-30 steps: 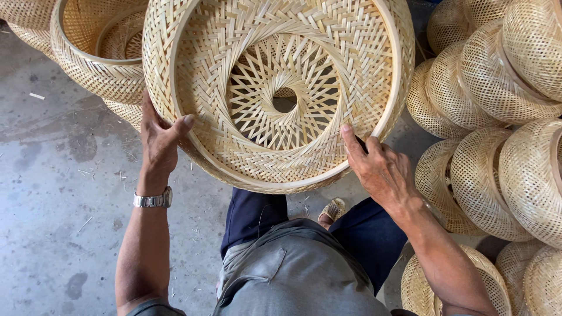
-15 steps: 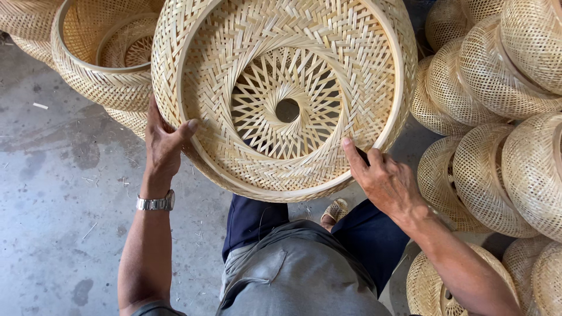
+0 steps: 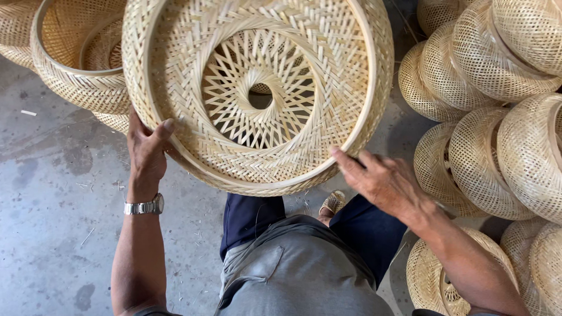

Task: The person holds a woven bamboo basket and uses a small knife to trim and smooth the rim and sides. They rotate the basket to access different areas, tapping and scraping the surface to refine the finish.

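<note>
Two hands hold a large woven bamboo basket above the lap.

The large woven basket (image 3: 257, 88) is tilted with its open side to the camera, so the spiral weave and the small hole in the middle are visible. The left hand (image 3: 146, 152) is clamped on the lower left rim, thumb inside and the other fingers hidden behind the wall; a metal wristwatch (image 3: 143, 206) sits on this wrist. The right hand (image 3: 383, 178) touches the lower right rim with its fingertips, and its grip is loose, fingers apart. On the concrete floor (image 3: 52, 199), nested baskets (image 3: 76, 58) stand at the left, and rounded woven baskets (image 3: 492, 111) are piled at the right.
</note>
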